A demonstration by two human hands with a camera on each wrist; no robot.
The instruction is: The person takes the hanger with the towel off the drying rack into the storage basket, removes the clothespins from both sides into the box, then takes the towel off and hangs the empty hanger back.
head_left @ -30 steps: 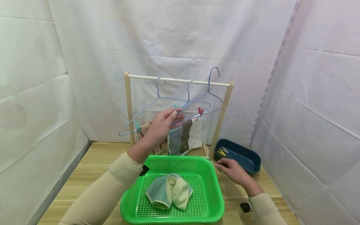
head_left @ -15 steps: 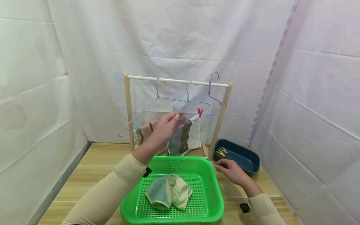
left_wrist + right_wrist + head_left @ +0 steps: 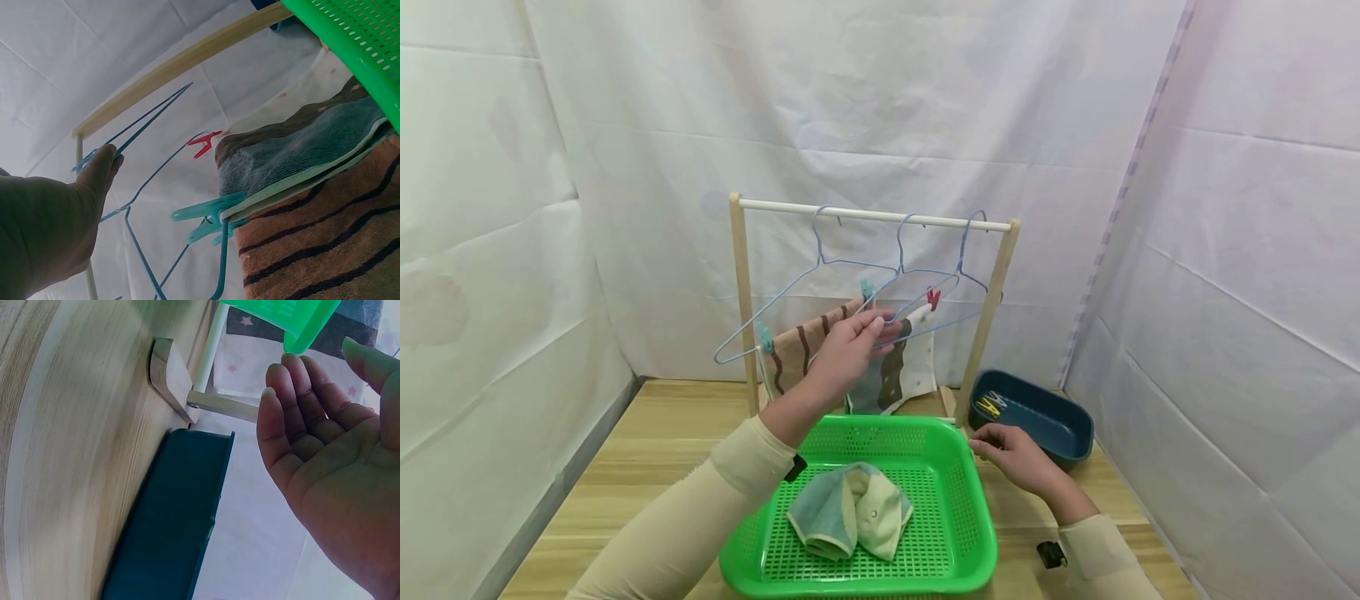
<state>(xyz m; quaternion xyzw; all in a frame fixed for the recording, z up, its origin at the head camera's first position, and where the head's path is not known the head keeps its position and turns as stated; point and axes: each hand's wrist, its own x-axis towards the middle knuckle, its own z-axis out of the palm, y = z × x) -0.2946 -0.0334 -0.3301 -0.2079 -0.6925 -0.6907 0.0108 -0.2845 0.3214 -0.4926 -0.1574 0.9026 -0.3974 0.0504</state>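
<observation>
My left hand (image 3: 842,354) pinches the left end of a blue wire clothes hanger (image 3: 961,254) between thumb and fingers. This hanger's hook overlaps the white rail (image 3: 865,214) near its right end. In the left wrist view the held hanger (image 3: 156,117) carries no cloth. Two more blue hangers hang along the rail, bearing a brown striped cloth (image 3: 790,358) and a grey, brown and white cloth (image 3: 917,358). Beside the right rim of a green basket (image 3: 987,533), my right hand (image 3: 1018,457) is loosely curled, its palm bare in the right wrist view.
A folded blue and cream cloth (image 3: 820,508) lies in the basket. Teal clothespins (image 3: 765,337) and a red clothespin (image 3: 933,298) grip the hung cloths. At right on the wooden table (image 3: 647,433), a dark blue box (image 3: 1052,421) holds yellow clothespins (image 3: 989,407) and white ones.
My left hand has lowered the hanger slightly and moved a little right; its hook has come down from above the rail to rail height. My right hand has stayed in place.
</observation>
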